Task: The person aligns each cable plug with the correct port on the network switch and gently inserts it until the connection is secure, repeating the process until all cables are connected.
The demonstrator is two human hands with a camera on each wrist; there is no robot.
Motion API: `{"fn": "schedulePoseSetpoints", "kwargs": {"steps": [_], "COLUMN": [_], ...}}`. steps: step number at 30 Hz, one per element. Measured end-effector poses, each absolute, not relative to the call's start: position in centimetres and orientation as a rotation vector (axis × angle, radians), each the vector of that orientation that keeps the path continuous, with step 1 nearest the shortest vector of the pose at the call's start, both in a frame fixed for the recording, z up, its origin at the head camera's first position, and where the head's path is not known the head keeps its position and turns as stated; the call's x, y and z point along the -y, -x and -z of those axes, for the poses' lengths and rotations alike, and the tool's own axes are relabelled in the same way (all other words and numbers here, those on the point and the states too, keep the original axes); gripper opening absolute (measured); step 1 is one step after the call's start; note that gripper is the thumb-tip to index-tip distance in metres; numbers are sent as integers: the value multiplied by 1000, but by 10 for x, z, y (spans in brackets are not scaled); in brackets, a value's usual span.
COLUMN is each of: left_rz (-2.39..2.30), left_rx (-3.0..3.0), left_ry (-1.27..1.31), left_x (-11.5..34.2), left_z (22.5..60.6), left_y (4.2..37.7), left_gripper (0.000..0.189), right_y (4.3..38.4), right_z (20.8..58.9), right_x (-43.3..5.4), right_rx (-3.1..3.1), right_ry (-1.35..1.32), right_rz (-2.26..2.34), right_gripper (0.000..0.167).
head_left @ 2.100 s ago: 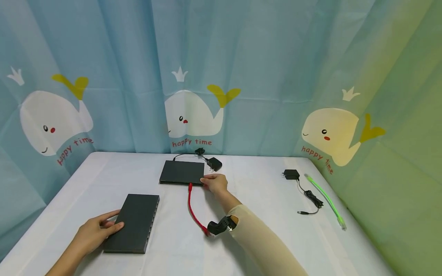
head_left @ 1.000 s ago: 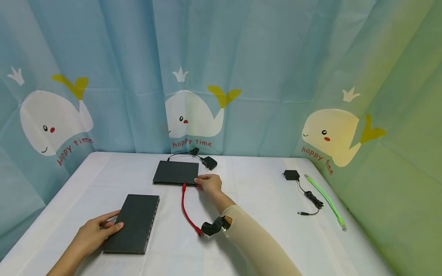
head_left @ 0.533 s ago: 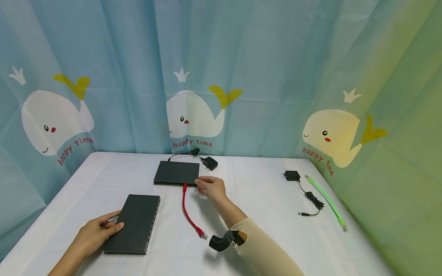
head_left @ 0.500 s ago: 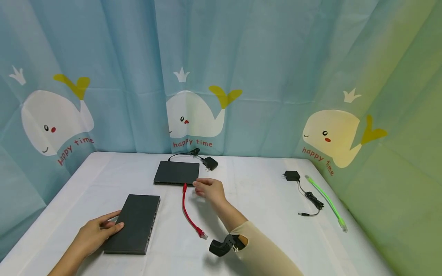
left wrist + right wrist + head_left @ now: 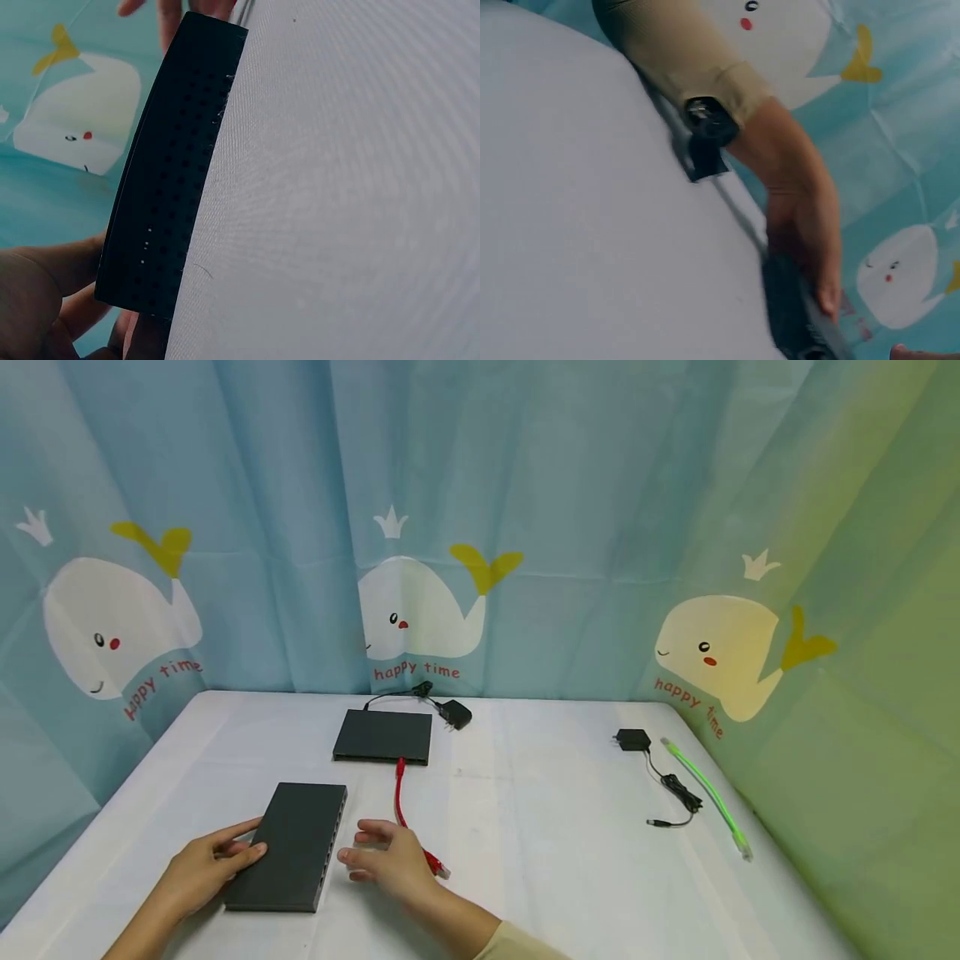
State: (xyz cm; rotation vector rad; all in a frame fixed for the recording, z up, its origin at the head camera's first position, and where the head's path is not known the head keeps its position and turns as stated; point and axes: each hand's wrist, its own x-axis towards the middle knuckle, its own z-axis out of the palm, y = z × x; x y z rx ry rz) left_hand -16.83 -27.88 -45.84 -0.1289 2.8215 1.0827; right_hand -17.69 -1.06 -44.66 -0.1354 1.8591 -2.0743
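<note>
My left hand (image 5: 201,870) grips the left edge of a black network switch (image 5: 291,847) lying on the table, with the thumb on its top. A row of ports runs along this switch's right side. My right hand (image 5: 393,864) holds nothing; its fingers are spread just right of that side, over part of a red network cable (image 5: 435,862). One end of the cable meets the front of a second black switch (image 5: 384,735) further back. In the left wrist view the near switch (image 5: 172,165) shows rows of small holes, and my right fingers appear at its far end.
Behind the far switch lies a black power adapter (image 5: 454,714), its cord running to the switch's back. At the right of the white table (image 5: 570,827) are another power adapter (image 5: 633,740) with bundled cord and a green network cable (image 5: 708,797). A whale-print curtain (image 5: 585,527) hangs behind.
The far switch, with its cable and adapter, shifted slightly left. My right hand then let go of its front right corner and came down beside the near switch. My left hand stayed put.
</note>
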Motion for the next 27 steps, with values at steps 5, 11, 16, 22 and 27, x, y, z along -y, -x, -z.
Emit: {"fn": "schedulePoseSetpoints", "kwargs": {"steps": [5, 11, 16, 22, 27], "left_rz": [-1086, -1096, -1098, -1107, -1112], "left_rx": [-2826, -2829, -2832, -2837, -2834], "left_ry": [134, 143, 133, 131, 147], "left_x": [279, 280, 280, 279, 277], "left_z": [460, 461, 461, 460, 459], "left_y": [167, 168, 168, 167, 166], "left_gripper": [66, 66, 66, 66, 66], "right_y": [172, 167, 164, 163, 162], "right_z": [457, 463, 464, 465, 468], "right_x": [23, 32, 36, 39, 40], "right_rx": [-1863, -1973, -2047, -2147, -2163], "right_ry": [132, 207, 238, 234, 226], "right_rz": [2040, 2005, 2002, 1993, 2012], "right_gripper": [47, 39, 37, 38, 39]}}
